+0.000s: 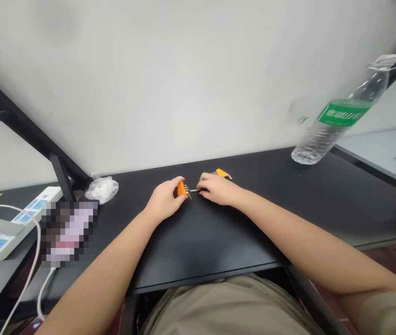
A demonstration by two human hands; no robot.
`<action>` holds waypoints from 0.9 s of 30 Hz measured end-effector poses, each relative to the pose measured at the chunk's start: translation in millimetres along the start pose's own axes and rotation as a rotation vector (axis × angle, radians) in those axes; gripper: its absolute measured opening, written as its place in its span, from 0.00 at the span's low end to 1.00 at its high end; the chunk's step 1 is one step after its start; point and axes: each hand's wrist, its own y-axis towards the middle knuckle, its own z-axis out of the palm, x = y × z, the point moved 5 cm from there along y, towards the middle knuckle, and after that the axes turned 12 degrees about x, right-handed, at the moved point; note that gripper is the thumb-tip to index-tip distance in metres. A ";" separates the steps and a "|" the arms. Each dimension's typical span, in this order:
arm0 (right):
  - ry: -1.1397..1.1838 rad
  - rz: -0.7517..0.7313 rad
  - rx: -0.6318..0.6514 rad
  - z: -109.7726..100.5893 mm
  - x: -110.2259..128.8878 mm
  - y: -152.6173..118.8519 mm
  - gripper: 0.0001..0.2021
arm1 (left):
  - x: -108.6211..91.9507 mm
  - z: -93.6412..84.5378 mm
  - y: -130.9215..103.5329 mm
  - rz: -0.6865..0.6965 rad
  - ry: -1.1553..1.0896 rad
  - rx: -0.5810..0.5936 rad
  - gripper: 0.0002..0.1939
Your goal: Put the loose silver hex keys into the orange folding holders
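Khaki cloth (232, 309) up front, then the black surface (211, 242) stretching wide, a green-labelled bottle (344, 112) at its right (clear plastic, that). Now the left hand (164, 200): grip clasped around an orange tool (181, 188) mid-surface! The right hand (217, 189), another orange piece (222, 172) just beyond, has its grip pinched on a thin metal rod (193, 190).
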 end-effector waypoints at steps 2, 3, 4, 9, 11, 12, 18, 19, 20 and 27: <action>-0.039 0.010 0.027 1.8 2.3 1.1 0.06 | -0.3 -0.3 -0.1 -0.004 -0.005 0.001 0.26; -0.055 0.014 0.034 2.4 3.6 1.5 0.06 | -0.5 -0.6 -0.2 -0.005 -0.006 0.002 0.26; -0.068 0.019 0.036 2.7 4.7 1.6 0.06 | -0.6 -1.0 -0.3 -0.007 -0.006 0.004 0.26; -0.156 0.052 0.052 4.6 7.2 0.0 0.05 | 0.6 -1.7 -0.2 0.000 -0.012 0.004 0.26; -0.217 0.077 0.064 5.7 7.1 -0.9 0.04 | 1.6 -1.6 0.2 -0.001 0.003 0.000 0.27; -0.241 0.086 0.064 5.8 7.2 -1.4 0.04 | 2.0 -1.5 0.4 -0.003 0.018 -0.001 0.27; -0.248 0.040 0.082 3.8 11.1 -5.6 0.04 | 2.9 0.2 1.7 -0.007 0.085 0.017 0.28; -0.238 0.027 0.083 2.7 12.6 -6.8 0.04 | 3.1 0.4 1.6 -0.008 0.086 0.020 0.28; -0.223 0.012 0.081 1.4 14.6 -8.0 0.04 | 3.1 0.5 1.5 -0.007 0.086 0.021 0.28; -0.235 -0.117 0.134 2.3 34.5 -11.8 0.04 | 3.5 0.6 1.3 0.005 0.070 0.015 0.28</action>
